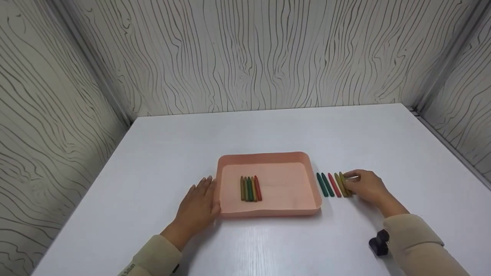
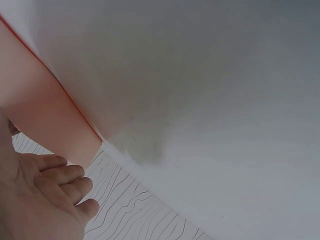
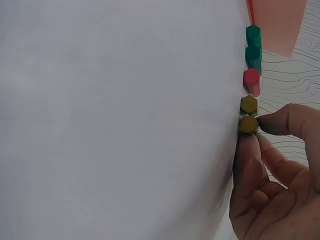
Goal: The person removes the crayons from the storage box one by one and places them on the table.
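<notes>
A shallow pink tray (image 1: 284, 188) lies on the white table, with a row of olive, green, yellowish and red crayons (image 1: 251, 189) side by side inside it. My left hand (image 1: 197, 205) rests against the tray's left side, its fingers extended; the left wrist view shows the palm beside the tray wall. Right of the tray lies a second row: two green crayons (image 1: 325, 184), a red crayon (image 1: 334, 185) and two olive crayons. At the row's right end, my right hand (image 1: 366, 186) pinches the outermost olive crayon (image 3: 248, 124) between thumb and fingers, against its olive neighbour (image 3: 249, 105).
The white tabletop (image 1: 268, 245) reaches back to a wall panel (image 1: 245, 57) with a wood-grain line pattern. Similar panels stand at left and right. A small black device (image 1: 379, 245) sits at the right cuff.
</notes>
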{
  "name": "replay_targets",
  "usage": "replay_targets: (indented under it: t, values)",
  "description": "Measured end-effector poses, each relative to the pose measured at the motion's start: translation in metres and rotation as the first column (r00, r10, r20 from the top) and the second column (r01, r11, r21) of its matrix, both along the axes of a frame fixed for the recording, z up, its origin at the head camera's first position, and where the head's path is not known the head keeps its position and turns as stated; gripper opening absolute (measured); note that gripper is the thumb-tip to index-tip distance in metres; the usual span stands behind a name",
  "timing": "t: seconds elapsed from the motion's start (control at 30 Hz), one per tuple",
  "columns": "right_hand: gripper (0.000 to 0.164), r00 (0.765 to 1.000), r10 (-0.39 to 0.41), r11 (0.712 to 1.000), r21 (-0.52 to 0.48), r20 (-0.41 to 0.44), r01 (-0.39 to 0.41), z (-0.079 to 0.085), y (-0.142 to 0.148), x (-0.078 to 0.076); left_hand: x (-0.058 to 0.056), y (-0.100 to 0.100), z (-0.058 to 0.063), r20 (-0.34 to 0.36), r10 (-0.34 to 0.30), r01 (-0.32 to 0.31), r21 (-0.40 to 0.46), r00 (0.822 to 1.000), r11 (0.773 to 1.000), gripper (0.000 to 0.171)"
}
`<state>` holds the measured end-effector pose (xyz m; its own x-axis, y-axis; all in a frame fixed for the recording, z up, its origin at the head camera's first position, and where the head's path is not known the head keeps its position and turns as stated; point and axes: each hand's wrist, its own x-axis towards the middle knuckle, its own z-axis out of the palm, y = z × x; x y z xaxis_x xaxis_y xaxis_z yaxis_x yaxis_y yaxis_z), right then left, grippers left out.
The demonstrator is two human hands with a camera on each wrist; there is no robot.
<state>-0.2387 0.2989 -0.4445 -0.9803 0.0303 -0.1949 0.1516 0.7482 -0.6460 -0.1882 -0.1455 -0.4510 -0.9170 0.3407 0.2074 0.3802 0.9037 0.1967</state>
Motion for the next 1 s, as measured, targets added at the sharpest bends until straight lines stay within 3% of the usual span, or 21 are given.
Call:
replay_targets:
  t: [0.53, 1.0]
  values:
    - [0.054, 1.0, 0.003, 0.999, 0.046, -0.017, -0.002, 0.016, 0.006, 0.002, 0.0, 0.001, 0.0, 0.011, 0.01, -0.01, -0.005, 1.0, 1.0, 0.056]
    - [0.069, 0.986, 0.068, 0.979, 0.201, -0.154, -0.037, 0.039, 0.013, 0.004, 0.0, 0.001, 0.001, 0.001, 0.008, -0.008, -0.018, 1.0, 1.0, 0.055]
